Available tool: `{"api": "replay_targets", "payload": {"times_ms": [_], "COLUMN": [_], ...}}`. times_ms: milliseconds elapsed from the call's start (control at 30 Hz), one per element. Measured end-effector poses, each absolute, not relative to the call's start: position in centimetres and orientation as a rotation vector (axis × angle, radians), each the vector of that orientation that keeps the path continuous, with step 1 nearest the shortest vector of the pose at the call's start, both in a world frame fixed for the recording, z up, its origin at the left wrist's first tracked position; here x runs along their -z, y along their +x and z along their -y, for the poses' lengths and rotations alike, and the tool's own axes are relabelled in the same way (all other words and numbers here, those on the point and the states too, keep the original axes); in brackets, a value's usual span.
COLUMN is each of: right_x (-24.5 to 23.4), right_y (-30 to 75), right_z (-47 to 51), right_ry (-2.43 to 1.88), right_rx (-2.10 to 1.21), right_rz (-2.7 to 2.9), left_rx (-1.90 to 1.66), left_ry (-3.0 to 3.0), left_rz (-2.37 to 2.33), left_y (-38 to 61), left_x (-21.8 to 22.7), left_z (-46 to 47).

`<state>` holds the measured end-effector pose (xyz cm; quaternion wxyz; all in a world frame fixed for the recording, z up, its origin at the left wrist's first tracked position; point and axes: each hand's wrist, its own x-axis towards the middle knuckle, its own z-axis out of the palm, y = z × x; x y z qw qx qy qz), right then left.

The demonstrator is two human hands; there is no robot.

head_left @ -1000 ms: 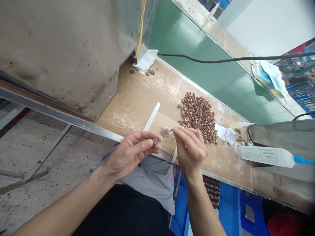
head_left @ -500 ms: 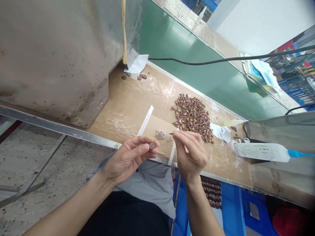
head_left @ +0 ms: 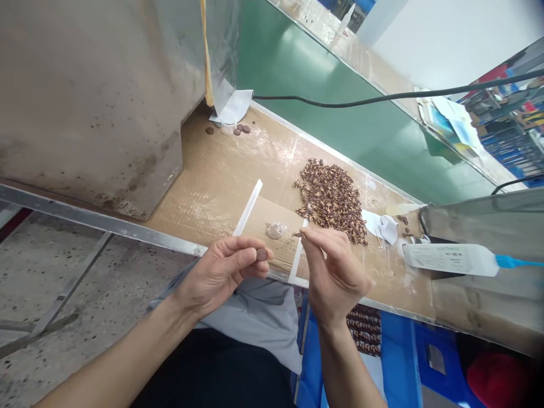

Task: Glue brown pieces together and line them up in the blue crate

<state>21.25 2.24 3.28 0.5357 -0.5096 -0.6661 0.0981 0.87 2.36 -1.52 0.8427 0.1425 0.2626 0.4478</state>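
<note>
My left hand [head_left: 212, 275] is closed in a pinch on a small round brown disc [head_left: 261, 255], its flat face turned up. The thumb and fingertips of my right hand [head_left: 335, 275] pinch a tiny brown piece [head_left: 297, 234], too small to make out in detail. Between the hands, just beyond them, a small clear dish [head_left: 276, 230] sits on the cardboard-covered bench [head_left: 212, 187]. Past my right hand lies a large heap of small brown and gold pieces [head_left: 331, 198].
Several brown discs [head_left: 242, 128] lie by a white paper at the back. A white squeeze bottle [head_left: 450, 259] with a blue tip lies at right. Large metal panels [head_left: 93, 102] flank the bench. A blue crate [head_left: 399, 351] below holds rows of brown pieces [head_left: 364, 328].
My right hand has drawn slightly to the right, away from the clear dish, with the tiny piece still pinched. My left hand keeps the disc. The view has shifted slightly.
</note>
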Motion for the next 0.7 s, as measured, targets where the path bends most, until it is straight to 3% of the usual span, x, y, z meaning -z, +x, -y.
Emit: {"api": "replay_targets", "payload": {"times_ms": [300, 700], "right_x": [-2.8, -2.1], "right_y": [18.5, 17.9], "right_z": [0.4, 0.5], "right_ry": [-1.268, -1.240], "right_rx": [-0.780, -0.875], "right_rz": [1.267, 1.213], "left_rx": [-1.014, -1.039], "left_ry": [0.302, 0.280], "left_rz": [-0.543, -0.571], "left_y": [1.6, 1.9], "left_x": [1.6, 1.1], "left_z": [-2.1, -2.1]}}
